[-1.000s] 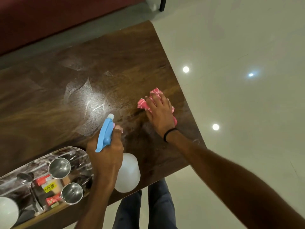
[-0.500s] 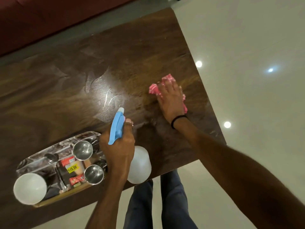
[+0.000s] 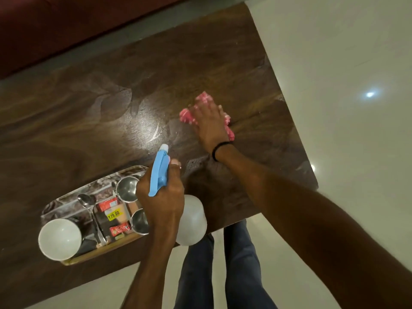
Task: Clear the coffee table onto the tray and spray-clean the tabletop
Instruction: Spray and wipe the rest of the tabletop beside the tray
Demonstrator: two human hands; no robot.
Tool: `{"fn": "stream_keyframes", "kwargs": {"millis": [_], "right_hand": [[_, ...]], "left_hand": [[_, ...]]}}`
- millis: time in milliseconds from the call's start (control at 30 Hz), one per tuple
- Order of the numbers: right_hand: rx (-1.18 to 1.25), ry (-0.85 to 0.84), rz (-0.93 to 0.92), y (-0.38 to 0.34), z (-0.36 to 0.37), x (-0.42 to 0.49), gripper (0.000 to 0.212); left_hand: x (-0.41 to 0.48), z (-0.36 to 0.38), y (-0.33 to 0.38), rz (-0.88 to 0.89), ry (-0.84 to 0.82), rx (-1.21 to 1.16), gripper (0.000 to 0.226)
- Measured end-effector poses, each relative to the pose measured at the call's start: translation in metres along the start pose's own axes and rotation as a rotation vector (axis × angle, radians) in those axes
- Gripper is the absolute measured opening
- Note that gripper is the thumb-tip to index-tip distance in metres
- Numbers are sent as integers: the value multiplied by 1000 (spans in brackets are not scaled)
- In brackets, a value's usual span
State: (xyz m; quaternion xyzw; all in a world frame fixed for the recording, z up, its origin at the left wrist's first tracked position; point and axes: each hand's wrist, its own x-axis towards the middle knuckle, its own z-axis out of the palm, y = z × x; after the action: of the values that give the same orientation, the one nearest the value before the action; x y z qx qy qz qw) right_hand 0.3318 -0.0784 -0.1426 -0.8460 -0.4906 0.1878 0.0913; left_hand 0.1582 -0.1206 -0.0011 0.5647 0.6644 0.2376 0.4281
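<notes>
R hand [image 3: 209, 123] & pink cloth [image 3: 186, 115] have slid left, closer to spray bottle [image 3: 158, 172] nozzle, vs. half a sec ago; whole tray [image 3: 95, 253] now in frame. My L hand [image 3: 163, 197] is wrapped tight round the bottle's neck, one finger out front under the blue head, nozzle aimed across coffee table [image 3: 200, 52]; the white body hangs at the near edge. R hand, fingers flat & spread, presses the cloth to the tabletop nr its right end, black band [image 3: 219, 149] on my wrist. Wet sheen [image 3: 147, 128] glints just left of the cloth. Tray sits at the near edge, left of my L hand, w/ white bowl [image 3: 59, 239], two steel cups [image 3: 127, 189], spoon [image 3: 85, 200] & snack packets [image 3: 114, 214] on it. My jeans [image 3: 240, 264] show below.
</notes>
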Motion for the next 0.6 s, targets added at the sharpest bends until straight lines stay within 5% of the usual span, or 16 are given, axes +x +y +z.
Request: {"fn": "stream_keyframes", "kwargs": {"millis": [133, 367, 467, 600], "right_hand": [[-89, -105, -375, 25, 14, -73, 53], [48, 58, 30, -2, -2, 7, 44], [-34, -43, -252, -38, 25, -19, 49], [-95, -114, -563, 9, 28, -68, 51]], "left_hand": [[-5, -13, 8, 38, 31, 35, 28], [-18, -20, -23, 47, 66, -48, 58], [-25, -22, -32, 30, 89, -40, 62], [-36, -23, -33, 25, 119, -54, 67]]}}
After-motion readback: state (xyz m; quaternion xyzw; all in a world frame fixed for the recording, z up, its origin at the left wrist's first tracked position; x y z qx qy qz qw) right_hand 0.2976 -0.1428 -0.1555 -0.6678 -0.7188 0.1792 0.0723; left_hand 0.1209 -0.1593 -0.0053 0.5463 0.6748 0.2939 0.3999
